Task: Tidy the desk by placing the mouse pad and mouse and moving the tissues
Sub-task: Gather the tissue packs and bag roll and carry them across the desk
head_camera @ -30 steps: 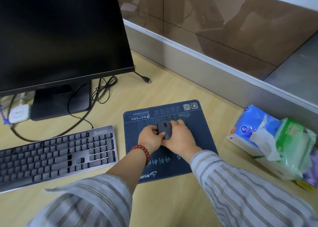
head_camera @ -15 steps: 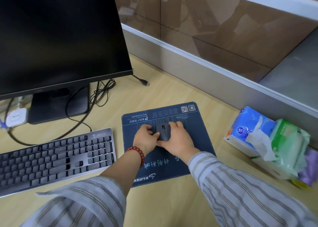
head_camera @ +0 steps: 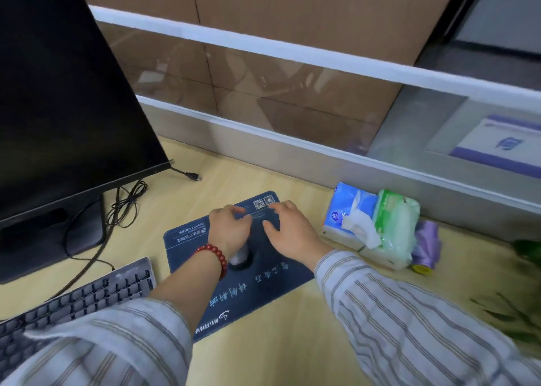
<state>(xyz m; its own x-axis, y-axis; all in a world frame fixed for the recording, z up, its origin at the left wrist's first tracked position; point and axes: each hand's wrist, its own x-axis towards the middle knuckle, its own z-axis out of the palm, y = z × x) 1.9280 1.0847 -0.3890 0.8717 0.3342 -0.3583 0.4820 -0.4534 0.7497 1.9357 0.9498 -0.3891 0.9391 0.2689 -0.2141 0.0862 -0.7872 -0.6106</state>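
A dark blue mouse pad [head_camera: 263, 286] with white print lies on the wooden desk. The dark grey mouse [head_camera: 240, 258] sits on the pad's middle, partly hidden under my left wrist. My left hand [head_camera: 229, 227] and my right hand [head_camera: 288, 233] hover over the pad's far end, fingers spread, holding nothing. To the right of the pad lie a blue tissue pack [head_camera: 351, 212] with a tissue sticking out and a green tissue pack [head_camera: 396, 224], against the partition.
A black monitor [head_camera: 67, 98] on its stand fills the left. A grey keyboard [head_camera: 76, 300] lies at front left, with cables [head_camera: 126, 207] behind it. A purple roll [head_camera: 427, 245] lies beside the tissues. Plant leaves [head_camera: 515, 312] show at the right. A glass partition [head_camera: 292, 113] bounds the desk's far side.
Both hands have let go of the mouse and moved forward to the pad's far end. The mouse stays on the pad. The camera has tilted up and to the right.
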